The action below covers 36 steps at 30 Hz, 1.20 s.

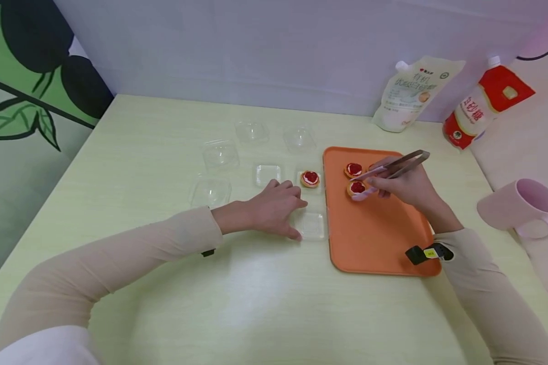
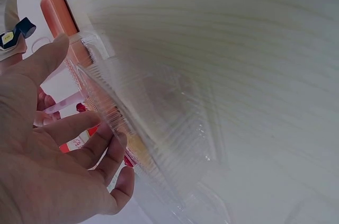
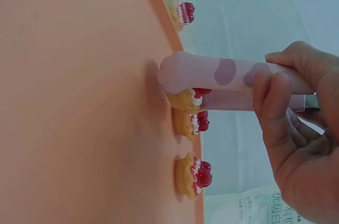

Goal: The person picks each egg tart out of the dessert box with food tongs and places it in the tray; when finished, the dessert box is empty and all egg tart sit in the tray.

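My right hand (image 1: 399, 185) grips metal tongs (image 1: 406, 165) with pink, paw-like tips (image 3: 212, 73). The tips straddle a small red-topped tart (image 1: 357, 188) on the orange tray (image 1: 374, 238); whether they squeeze it I cannot tell. Beside it sits another tart (image 1: 353, 169), and a third tart (image 3: 193, 176) shows in the right wrist view. My left hand (image 1: 276, 210), thumb and fingers spread, is at the left side of a clear plastic box base (image 1: 311, 226); contact is unclear. Just behind that base, one tart (image 1: 310, 178) sits in another clear base.
Left of the tray stand a clear base (image 1: 268, 175) and several clear domed lids, among them a near lid (image 1: 211, 191) and a back lid (image 1: 251, 132). A white pouch (image 1: 411, 96), a red-and-white sugar bag (image 1: 479, 106) and a pink mug (image 1: 507, 208) stand to the right.
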Motion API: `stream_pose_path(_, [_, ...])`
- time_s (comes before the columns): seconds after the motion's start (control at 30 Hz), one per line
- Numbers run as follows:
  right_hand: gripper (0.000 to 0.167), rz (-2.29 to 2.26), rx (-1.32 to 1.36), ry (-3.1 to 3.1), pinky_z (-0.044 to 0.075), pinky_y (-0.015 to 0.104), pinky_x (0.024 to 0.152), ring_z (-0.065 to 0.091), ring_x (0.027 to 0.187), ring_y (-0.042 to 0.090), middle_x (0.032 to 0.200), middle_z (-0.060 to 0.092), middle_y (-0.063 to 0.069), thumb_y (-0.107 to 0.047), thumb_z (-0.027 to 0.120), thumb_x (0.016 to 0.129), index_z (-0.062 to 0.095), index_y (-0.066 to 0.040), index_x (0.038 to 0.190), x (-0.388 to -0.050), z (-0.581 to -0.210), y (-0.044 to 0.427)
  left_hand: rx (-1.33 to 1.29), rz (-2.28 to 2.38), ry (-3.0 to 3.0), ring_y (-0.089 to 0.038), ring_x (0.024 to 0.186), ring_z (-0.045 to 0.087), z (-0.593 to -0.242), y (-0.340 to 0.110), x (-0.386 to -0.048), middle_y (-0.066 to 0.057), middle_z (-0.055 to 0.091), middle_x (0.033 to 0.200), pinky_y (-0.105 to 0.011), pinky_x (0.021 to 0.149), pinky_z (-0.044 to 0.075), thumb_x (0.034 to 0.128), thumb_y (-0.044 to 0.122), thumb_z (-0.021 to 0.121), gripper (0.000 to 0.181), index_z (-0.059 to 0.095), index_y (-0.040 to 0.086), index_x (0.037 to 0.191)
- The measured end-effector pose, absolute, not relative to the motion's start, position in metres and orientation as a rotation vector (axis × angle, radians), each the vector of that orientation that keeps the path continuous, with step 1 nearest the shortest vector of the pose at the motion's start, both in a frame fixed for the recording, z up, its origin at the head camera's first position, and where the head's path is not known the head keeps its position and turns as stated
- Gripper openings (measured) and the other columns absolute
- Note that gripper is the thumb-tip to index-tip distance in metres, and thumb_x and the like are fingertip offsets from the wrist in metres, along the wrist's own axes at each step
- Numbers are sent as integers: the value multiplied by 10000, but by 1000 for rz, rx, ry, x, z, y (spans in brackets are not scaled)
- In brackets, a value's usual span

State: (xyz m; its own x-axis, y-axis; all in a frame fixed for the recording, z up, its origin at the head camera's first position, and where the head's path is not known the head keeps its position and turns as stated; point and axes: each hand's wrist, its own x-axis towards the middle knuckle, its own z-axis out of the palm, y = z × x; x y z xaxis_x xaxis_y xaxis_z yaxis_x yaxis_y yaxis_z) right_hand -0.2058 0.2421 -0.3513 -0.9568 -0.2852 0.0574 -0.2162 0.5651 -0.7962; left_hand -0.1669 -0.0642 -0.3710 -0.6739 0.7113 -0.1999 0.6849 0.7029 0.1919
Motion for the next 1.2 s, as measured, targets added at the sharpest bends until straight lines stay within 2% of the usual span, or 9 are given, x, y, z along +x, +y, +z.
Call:
stream_pose_path(0.33, [261, -1344, -418, 2742, 563, 264, 537, 670, 540, 128, 832, 735, -147, -80, 744, 882, 681, 59, 1094, -213, -357, 243, 1105, 134, 2653, -238, 1103, 480, -370, -63, -166, -55, 599, 1178, -431, 935, 354, 776, 587, 780, 753, 627, 138, 1361])
stream_pose_path(0.53, [289, -1299, -381, 2743, 571, 260, 562, 678, 567, 118, 867, 752, -70, -107, 748, 889, 677, 51, 1121, -211, -353, 244, 1109, 132, 2658, -239, 1097, 484, -369, -63, -165, -57, 603, 1173, -434, 934, 356, 776, 588, 779, 750, 631, 136, 1356])
stream_pose_path(0.87, [278, -1316, -370, 2724, 573, 257, 570, 677, 575, 106, 867, 745, -53, -64, 728, 889, 667, 57, 1132, -208, -351, 244, 1106, 138, 2659, -237, 1102, 481, -369, -63, -164, -54, 600, 1183, -430, 935, 354, 775, 581, 785, 748, 627, 141, 1360])
stream_pose_path(1.2, [323, -1293, -316, 2746, 570, 246, 577, 678, 584, 84, 866, 734, -59, -90, 741, 886, 650, 52, 1162, -203, -346, 243, 1097, 137, 2655, -235, 1099, 480, -368, -63, -163, -53, 600, 1183, -428, 932, 353, 774, 580, 786, 752, 626, 137, 1360])
